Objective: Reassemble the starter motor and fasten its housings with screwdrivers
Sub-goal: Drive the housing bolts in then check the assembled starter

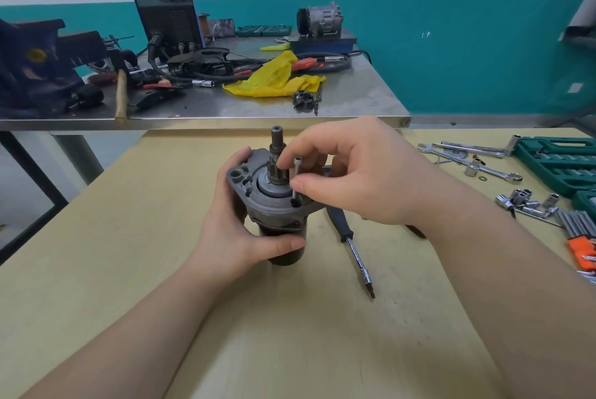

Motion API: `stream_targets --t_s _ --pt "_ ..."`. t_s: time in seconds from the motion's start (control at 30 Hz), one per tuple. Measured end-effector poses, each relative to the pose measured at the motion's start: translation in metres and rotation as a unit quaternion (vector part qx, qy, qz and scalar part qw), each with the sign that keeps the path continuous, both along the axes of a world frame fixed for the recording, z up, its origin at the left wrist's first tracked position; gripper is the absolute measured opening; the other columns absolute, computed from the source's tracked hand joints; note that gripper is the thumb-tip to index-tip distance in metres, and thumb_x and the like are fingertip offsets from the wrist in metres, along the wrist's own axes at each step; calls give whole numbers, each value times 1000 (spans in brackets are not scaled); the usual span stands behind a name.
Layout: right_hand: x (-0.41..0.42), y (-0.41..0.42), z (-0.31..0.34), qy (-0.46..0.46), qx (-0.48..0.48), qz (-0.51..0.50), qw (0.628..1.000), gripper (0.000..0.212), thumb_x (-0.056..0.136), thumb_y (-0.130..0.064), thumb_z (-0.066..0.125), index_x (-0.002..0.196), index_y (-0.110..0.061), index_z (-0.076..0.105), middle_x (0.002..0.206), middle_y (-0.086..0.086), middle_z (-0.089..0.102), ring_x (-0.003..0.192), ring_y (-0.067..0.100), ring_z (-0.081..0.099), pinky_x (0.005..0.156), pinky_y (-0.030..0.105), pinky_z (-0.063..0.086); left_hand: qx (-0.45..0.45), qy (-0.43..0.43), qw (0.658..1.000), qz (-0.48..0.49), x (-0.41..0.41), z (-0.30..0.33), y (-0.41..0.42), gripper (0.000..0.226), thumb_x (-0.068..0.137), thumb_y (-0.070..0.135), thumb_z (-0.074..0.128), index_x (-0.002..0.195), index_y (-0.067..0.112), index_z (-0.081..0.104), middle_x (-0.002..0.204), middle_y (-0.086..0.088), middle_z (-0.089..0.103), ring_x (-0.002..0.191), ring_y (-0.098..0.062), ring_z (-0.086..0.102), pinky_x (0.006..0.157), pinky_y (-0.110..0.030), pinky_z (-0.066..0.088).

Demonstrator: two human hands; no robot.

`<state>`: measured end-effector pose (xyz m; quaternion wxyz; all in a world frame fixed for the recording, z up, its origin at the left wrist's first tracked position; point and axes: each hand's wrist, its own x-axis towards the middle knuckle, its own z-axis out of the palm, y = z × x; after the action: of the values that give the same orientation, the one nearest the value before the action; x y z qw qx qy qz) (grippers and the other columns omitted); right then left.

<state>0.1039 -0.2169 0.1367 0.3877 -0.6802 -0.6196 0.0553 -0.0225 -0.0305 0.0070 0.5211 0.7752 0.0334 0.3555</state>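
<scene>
Starter motor [274, 205] stands up on end near the middle of the wood table [129, 269], w/ its shaft and little gear pointing up. Its grey metal top housing [254, 185] faces the camera, and the dark round body is below.

Head view: left hand [232, 234] is wrapped round the motor from the left side. Fingers go behind the housing, thumb lies across the dark body at the front. So that hand is grasping the motor and holding it upright.

Right hand [348, 172] comes in from the right, above the housing. Thumb and pointer finger pinch a long thin bolt [296, 181]. The bolt stands almost straight up, its low end sits in a hole at the front right edge of the housing. Its head is up top, beside the gear. Other fingers are curled.

A screwdriver [351, 240] w/ a black handle lies on the table just right of the motor, tip pointing toward the camera. The right hand hides part of the handle.

On the far right are loose sockets [522, 200], wrenches [477, 153] and a green tool case [561, 163].

Behind is a steel bench [354, 98] w/ a yellow rag [277, 79], a black box machine [167, 11] w/ knobs, a blue vise [35, 66] and cables.
</scene>
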Motion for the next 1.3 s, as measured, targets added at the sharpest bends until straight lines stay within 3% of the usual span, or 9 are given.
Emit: stream_targets --t_s 0.13,0.37,0.5,0.63,0.9,1.0,1.13,1.3 --pt "2 -1 1 2 -4 11 1000 27 93 -9 79 115 -24 75 86 -7 77 70 -5 66 66 7 48 -11 2 1000 6 2 0 0 125 53 26 101 155 40 32 151 13 58 142 -20 57 114 -32 48" --pt "1 -3 2 -56 24 0 998 29 91 -8 81 114 -25 80 90 -19 72 71 -15 64 62 1 44 -22 1 1000 7 3 -2 -1 127 55 24 99 160 25 28 155 1 55 143 -21 56 119 -46 45" --pt "0 0 2 -84 8 -16 996 26 93 -13 81 115 -27 82 99 -21 73 84 -16 64 72 2 46 -25 -3 1000 0 3 -1 -1 127 55 23 99 160 20 27 158 -3 51 144 -23 55 120 -47 44" --pt "0 -1 6 -95 -8 -13 995 26 100 -17 73 121 -29 81 103 -24 73 96 -13 64 79 3 45 -20 -7 1000 0 2 -2 -1 128 55 25 99 160 20 27 159 -5 48 145 -24 54 117 -41 46" --pt "2 -3 9 -126 -24 -11 992 27 103 -15 67 121 -30 80 96 -31 66 94 -13 62 80 2 41 -10 -16 1000 4 4 -7 1 125 59 23 98 160 31 24 157 2 52 145 -26 54 118 -48 44" --pt "3 -4 9 -124 -29 0 992 26 103 -14 67 119 -30 81 90 -35 63 93 -13 63 79 2 43 -12 -18 1000 6 5 -8 0 124 63 22 97 161 36 22 153 9 55 143 -25 57 115 -40 46" --pt "2 -1 7 -133 -53 -1 990 24 104 -15 66 116 -29 81 91 -28 66 93 -5 65 78 4 44 -13 -26 1000 9 6 -8 -2 124 66 20 94 161 41 17 144 20 60 138 -22 61 109 -25 50" --pt "-1 2 6 -125 -62 11 990 20 101 -21 73 116 -29 83 94 -22 70 95 -2 65 83 11 47 -11 -36 999 14 5 -10 -3 127 67 20 95 163 41 13 145 15 61 140 -24 59 109 -24 49"
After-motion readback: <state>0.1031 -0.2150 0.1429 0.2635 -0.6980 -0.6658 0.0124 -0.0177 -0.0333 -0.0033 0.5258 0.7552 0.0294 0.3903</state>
